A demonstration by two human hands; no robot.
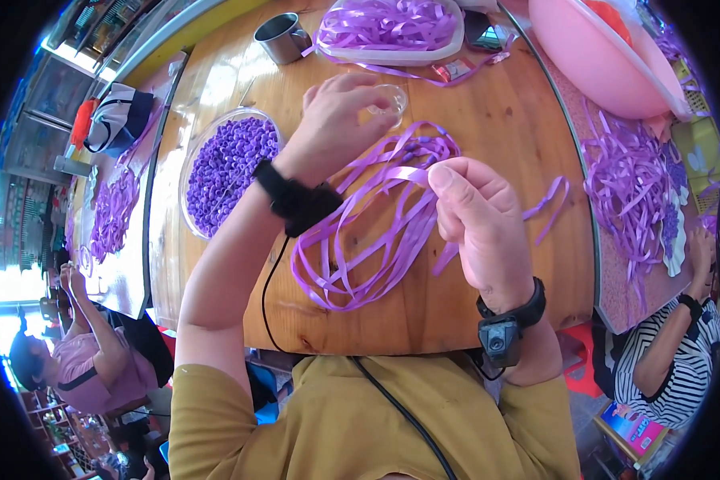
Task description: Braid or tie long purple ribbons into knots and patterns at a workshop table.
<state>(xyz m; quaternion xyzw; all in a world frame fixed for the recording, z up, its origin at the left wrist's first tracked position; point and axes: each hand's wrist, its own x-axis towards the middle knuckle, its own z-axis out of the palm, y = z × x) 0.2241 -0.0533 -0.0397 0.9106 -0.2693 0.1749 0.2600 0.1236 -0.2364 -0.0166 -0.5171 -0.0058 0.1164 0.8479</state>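
Note:
My right hand [480, 216] is closed in a pinch, and a glossy purple ribbon [404, 174] runs from its fingers to the left. Below it, a loose bundle of purple ribbons [368, 276] lies looped on the wooden table, with darker purple pieces near its far end. My left hand [336, 116] reaches over the table with thumb and forefinger apart, beside a small clear round dish [397, 94]. Its fingers partly cover that dish, and I cannot tell whether they touch it. Left of my forearm stands a clear round container [186, 192] full of purple beads [230, 172].
At the far edge stand a metal mug [280, 40] and a white tub [404, 56] of purple ribbons. A pink basin [600, 60] and a ribbon heap [632, 192] are on the right-hand table. People sit at both sides. A black cable [268, 280] hangs from my left wrist.

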